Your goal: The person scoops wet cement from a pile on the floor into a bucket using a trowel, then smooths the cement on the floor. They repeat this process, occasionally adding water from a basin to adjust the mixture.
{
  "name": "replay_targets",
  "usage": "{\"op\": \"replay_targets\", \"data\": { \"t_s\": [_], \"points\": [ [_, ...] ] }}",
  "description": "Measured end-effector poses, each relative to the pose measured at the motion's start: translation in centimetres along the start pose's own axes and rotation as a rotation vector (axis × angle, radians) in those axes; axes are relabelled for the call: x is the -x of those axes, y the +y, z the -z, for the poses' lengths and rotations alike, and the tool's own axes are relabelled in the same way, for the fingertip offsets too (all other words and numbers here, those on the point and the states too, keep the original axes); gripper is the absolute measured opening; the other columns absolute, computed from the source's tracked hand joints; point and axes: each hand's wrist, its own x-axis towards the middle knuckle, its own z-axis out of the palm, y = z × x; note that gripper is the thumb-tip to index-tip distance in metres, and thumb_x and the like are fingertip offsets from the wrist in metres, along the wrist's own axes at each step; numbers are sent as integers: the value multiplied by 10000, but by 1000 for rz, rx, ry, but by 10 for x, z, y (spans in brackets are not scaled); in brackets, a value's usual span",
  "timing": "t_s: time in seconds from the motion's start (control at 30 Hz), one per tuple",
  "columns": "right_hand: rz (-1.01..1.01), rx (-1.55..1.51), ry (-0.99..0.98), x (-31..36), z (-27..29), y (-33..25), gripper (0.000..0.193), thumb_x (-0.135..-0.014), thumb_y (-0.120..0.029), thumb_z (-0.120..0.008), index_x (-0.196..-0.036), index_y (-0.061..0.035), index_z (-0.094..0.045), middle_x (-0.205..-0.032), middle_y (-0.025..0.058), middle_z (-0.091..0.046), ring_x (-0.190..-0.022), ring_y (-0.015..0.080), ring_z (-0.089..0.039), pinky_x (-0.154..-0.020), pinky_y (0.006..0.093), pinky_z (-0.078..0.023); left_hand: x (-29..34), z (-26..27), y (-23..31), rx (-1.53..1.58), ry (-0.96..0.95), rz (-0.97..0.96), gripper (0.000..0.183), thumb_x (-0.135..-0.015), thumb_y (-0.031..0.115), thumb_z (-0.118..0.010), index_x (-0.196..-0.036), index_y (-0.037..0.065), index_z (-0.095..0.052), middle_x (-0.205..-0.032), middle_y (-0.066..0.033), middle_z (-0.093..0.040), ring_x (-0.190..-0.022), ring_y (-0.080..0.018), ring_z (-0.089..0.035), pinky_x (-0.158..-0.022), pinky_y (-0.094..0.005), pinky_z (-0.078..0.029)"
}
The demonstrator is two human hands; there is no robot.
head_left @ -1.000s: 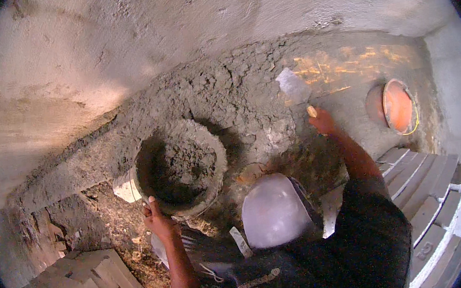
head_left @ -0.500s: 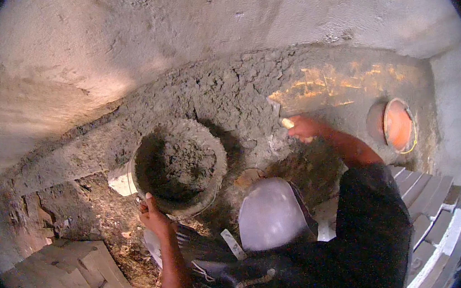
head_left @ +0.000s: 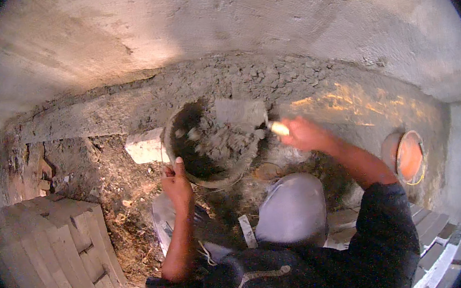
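A round bucket (head_left: 181, 166) of grey mortar (head_left: 222, 147) stands tilted in front of me. My left hand (head_left: 177, 182) grips its near left rim, thumb up. My right hand (head_left: 303, 134) is closed round the pale handle of a trowel (head_left: 241, 112). The trowel's flat blade, blurred a little, lies over the bucket's far right part, above the mortar. Whether the blade touches the mortar I cannot tell. Behind the bucket, rough wet mortar (head_left: 268, 72) covers a ledge along the wall.
An orange bucket (head_left: 410, 156) with a yellow handle lies at the right. Grey blocks (head_left: 56, 246) are stacked at lower left, more blocks (head_left: 428, 235) at lower right. A pale block (head_left: 146, 147) sits left of the mortar bucket. The plastered wall (head_left: 261, 11) rises behind the ledge.
My right hand has brought the trowel from the ledge, right of the bucket, to over the bucket. The left hand stays on the rim. The whole view has shifted.
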Motion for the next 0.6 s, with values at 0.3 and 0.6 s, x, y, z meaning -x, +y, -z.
{"op": "replay_targets", "data": {
  "t_s": [0.3, 0.6],
  "points": [
    [260, 171, -379, -112, -68, -73, 210, -682, -211, -533, -711, -15, -604, -643, 160, -596, -587, 289, -592, -495, 441, -454, 9, -3, -19, 25, 31, 124, 255, -815, 288, -615, -773, 57, -516, -675, -3, -485, -593, -104, -394, -542, -260, -335],
    [-157, -671, 664, -42, -3, 5, 498, -790, -436, -566, -1044, -7, -547, -834, 122, -634, -667, 245, -615, -634, 367, -486, -32, 74, -84, 195, -209, 177, 296, -841, 224, -535, -974, -41, -537, -974, -151, -579, -828, -246, -556, -735, -378, -456]
  ]
}}
